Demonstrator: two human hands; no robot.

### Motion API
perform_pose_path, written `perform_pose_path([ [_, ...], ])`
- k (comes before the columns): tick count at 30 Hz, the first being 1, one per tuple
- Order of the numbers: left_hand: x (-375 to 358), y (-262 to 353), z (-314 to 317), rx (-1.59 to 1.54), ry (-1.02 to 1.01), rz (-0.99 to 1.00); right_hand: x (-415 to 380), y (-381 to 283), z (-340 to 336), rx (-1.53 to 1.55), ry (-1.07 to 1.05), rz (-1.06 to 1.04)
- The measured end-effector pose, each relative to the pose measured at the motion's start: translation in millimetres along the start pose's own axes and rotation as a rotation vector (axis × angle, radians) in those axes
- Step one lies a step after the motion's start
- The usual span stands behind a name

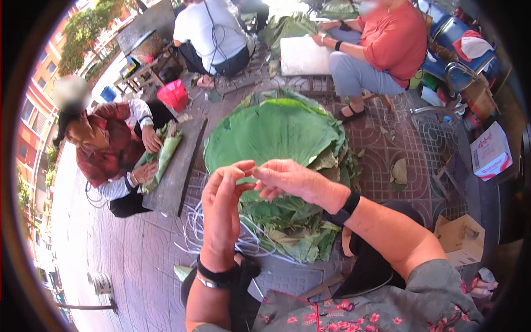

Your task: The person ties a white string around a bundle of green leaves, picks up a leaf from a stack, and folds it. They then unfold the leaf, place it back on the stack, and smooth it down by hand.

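Observation:
Over a tall stack of large green lotus leaves (271, 133), my two hands meet at the fingertips. My left hand (223, 202) is raised with its fingers bent together in a pinch. From the right, my right hand (290, 180) reaches across, thumb and fingers pressed together, its tips by those of the left. Whatever lies between the fingertips, if anything, is too small to make out. A loose bundle of white plastic strips (193, 224) lies beside the lower left of the stack, partly behind my left hand.
At left, a person's hands (148, 157) work rolled leaves on a dark board (187, 166). Two more people sit behind the stack, one beside a white block (305, 55). A red bucket (173, 95), cartons (491, 150) and blue barrels (456, 39) stand around the tiled ground.

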State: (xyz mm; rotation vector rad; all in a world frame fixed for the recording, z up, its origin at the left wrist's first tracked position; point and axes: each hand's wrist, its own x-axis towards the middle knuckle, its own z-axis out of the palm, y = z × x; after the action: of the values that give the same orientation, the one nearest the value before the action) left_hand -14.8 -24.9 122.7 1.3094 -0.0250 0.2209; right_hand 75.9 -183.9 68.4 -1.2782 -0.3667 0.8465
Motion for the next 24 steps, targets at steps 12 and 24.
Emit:
perform_pose_path([
  [12, -78, 78, 79, -0.781, -0.885, 0.139, 0, 6, -6, -0.112, -0.023, -0.099],
  [24, -84, 90, 82, -0.936, -0.961, 0.155, -1, 5, -5, -0.364, -0.018, -0.124],
])
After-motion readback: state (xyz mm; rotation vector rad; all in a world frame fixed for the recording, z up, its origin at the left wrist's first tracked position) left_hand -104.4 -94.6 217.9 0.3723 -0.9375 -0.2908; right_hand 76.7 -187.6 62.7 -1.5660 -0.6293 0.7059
